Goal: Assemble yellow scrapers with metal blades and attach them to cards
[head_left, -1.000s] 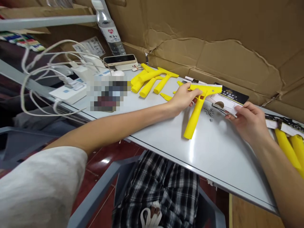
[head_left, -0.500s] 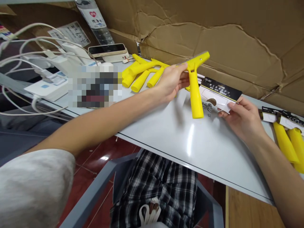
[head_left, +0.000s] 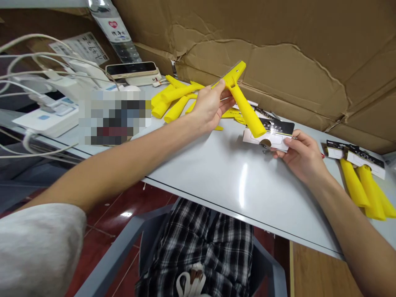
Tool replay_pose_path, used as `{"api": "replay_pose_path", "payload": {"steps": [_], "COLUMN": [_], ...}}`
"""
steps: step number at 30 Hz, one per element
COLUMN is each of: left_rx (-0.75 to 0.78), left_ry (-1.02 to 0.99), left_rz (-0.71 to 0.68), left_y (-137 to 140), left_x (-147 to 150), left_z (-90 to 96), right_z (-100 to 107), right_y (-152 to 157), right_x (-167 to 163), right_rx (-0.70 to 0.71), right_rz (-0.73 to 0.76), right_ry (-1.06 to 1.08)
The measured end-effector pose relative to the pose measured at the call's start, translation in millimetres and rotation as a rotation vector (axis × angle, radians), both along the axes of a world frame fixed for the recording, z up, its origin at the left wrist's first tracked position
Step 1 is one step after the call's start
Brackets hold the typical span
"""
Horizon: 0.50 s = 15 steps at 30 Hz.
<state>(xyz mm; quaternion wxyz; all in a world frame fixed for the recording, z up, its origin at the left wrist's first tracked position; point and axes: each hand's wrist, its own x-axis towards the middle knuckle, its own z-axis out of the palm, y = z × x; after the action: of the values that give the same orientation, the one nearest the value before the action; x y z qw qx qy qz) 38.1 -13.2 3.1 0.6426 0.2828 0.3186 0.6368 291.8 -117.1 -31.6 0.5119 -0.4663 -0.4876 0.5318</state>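
Note:
My left hand [head_left: 212, 103] grips a yellow scraper [head_left: 247, 108] by one end of its head, above the table. The scraper's handle slants down to the right, and a thin blade edge shows along its head. In my right hand [head_left: 301, 154] is a black-and-white cardboard packaging sleeve [head_left: 278, 138] with a half-round cutout, pinched at its right end between thumb and fingers. The handle's tip overlaps the sleeve in this view; whether they touch I cannot tell. A few small screws [head_left: 264, 152] show just below the sleeve.
Several yellow scraper handles [head_left: 177, 108] lie left of my left hand. Scrapers with card sleeves [head_left: 366, 185] lie at the right. A power strip [head_left: 46, 117] with tangled cables, a phone [head_left: 131, 69] and a water bottle [head_left: 116, 31] stand at the left. Cardboard [head_left: 262, 62] walls the back.
The scraper has swung so its handle points more to the right and toward the sleeve. My right hand has brought the sleeve slightly left, over most of the screws. The camera view has shifted.

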Motion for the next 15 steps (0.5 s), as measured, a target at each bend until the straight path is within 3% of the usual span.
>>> {"api": "replay_pose_path", "payload": {"steps": [11,15], "left_rx": [-0.021,0.027], "left_ry": [-0.096,-0.04], "left_rz": [0.074,0.04], "left_y": [10.7,4.6], "left_x": [-3.5,0.5], "left_z": [-3.1,-5.7], "right_z": [-2.5,-3.3], "right_y": [-3.5,-4.2], "right_x": [1.2,0.2], "right_rx": [0.006,0.036], "right_rz": [0.053,0.036], "right_ry": [-0.051,-0.113]}}
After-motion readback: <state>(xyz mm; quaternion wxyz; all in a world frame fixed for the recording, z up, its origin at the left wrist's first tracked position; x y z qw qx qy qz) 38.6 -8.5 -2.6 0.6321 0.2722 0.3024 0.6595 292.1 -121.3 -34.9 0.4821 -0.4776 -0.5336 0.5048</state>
